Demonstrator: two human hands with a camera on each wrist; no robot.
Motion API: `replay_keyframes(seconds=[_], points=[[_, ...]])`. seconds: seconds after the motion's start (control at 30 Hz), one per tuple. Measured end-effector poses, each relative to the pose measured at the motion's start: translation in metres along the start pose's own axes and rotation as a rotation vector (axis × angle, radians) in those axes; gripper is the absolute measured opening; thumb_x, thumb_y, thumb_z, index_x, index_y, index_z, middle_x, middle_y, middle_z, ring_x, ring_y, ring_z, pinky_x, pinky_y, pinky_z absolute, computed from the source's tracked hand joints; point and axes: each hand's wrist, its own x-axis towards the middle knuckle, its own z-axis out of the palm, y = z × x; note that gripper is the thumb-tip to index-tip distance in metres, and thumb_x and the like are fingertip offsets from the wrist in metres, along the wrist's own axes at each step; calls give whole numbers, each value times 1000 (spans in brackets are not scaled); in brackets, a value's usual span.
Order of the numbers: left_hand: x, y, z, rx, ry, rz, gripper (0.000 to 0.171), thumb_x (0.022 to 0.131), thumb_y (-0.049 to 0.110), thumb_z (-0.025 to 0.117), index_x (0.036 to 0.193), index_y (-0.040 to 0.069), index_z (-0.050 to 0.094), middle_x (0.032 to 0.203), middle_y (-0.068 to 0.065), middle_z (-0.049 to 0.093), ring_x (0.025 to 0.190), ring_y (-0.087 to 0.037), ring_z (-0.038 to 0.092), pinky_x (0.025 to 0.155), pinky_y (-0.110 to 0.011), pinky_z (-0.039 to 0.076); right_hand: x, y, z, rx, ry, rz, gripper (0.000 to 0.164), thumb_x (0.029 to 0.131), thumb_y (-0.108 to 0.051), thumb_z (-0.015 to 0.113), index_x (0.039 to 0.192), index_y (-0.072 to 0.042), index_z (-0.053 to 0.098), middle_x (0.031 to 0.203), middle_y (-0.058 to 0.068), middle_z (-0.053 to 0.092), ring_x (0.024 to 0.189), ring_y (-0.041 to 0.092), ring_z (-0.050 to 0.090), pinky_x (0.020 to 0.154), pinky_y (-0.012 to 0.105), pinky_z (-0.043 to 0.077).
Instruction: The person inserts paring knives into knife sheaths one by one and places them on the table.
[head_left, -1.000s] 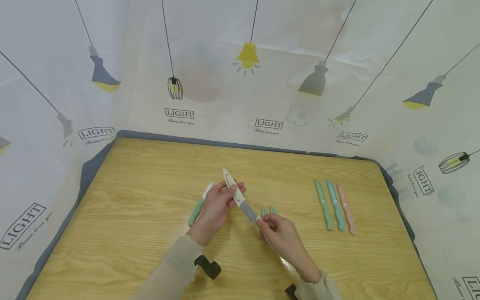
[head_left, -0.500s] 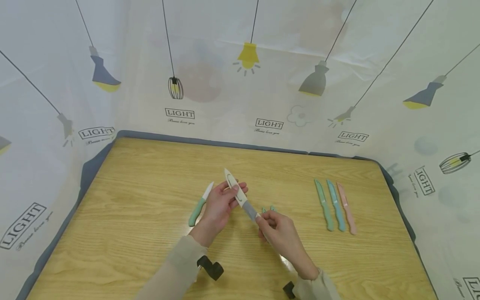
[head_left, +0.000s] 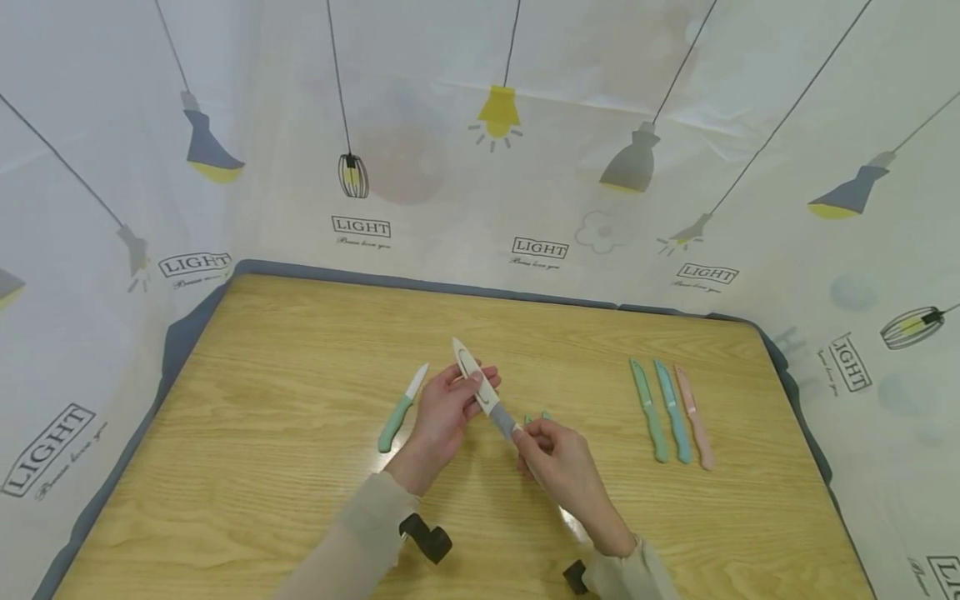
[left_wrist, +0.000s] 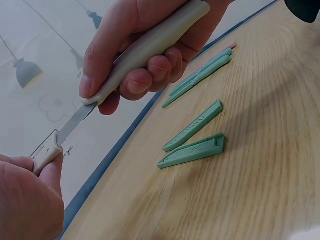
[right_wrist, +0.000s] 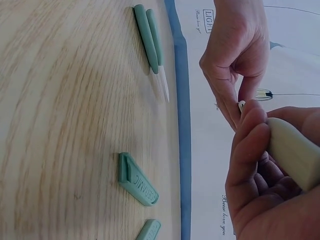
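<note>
My left hand [head_left: 444,408] pinches a cream blade sheath [head_left: 472,375] between thumb and fingers, above the middle of the table. The right hand [head_left: 566,471] grips a knife by its cream handle [left_wrist: 150,50]. The tip of its grey blade [left_wrist: 76,122] is inside the sheath, and a short bare stretch shows between sheath mouth and handle. Under the right hand lie two green sheaths [left_wrist: 195,125], partly hidden in the head view. Left of my left hand rests a green-handled knife [head_left: 393,423] with a bare white blade; two green handles [right_wrist: 145,40] show in the right wrist view.
Three knives lie side by side at the right of the wooden table [head_left: 247,400]: one green [head_left: 649,412], one blue [head_left: 673,412] and one pink [head_left: 694,417], their blades covered in matching colours. A lamp-patterned white curtain [head_left: 435,242] surrounds the table's back and sides.
The left hand and the sheath have shifted slightly right, towards the knife handle. Less bare blade shows between them. The right hand has hardly moved, and the knives on the table stay put.
</note>
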Motion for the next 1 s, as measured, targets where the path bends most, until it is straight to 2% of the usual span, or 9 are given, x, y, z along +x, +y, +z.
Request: replay_keyframes(seconds=[0.07,0.37,0.57,0.77,0.97,1.0], points=[[0,-1,0,4,-3,6,36,99,4,51,132,-9,44,126,-29,57,110,-27,62,92,-31,51,1,1,1,3,4,1,19,97,-12,56,97,5,65,69,16,65,54,11,55,45,15,43],[-2,-1,0,6,-2,11,34,99,5,51,130,-9,45,126,-28,57,111,-27,62,91,-31,51,17,37,10,31,24,-9,22,96,-23,59,93,-2,66,66,11,64,54,21,59,44,19,47],[-2,-1,1,-9,9,4,33,99,6,51,129,-8,47,125,-26,59,110,-26,63,91,-30,51,20,38,10,31,21,-40,28,96,-32,59,92,-5,66,67,14,65,51,20,56,40,18,40],[-3,-1,2,-3,15,1,32,99,6,52,128,-7,48,121,-23,62,109,-26,63,91,-30,52,22,36,10,40,20,-26,29,96,-32,59,93,-4,66,71,16,67,59,34,61,41,20,44],[-3,-2,2,5,12,-1,33,99,6,51,129,-8,48,124,-26,59,109,-25,63,91,-30,51,25,37,12,48,24,-16,30,96,-32,59,92,-4,66,69,15,66,55,27,59,40,18,39],[-3,-2,2,4,11,-1,33,99,6,51,129,-8,48,125,-26,59,109,-25,63,91,-30,51,23,31,12,49,27,-18,29,96,-30,59,92,-2,66,68,13,66,54,25,58,40,18,39]])
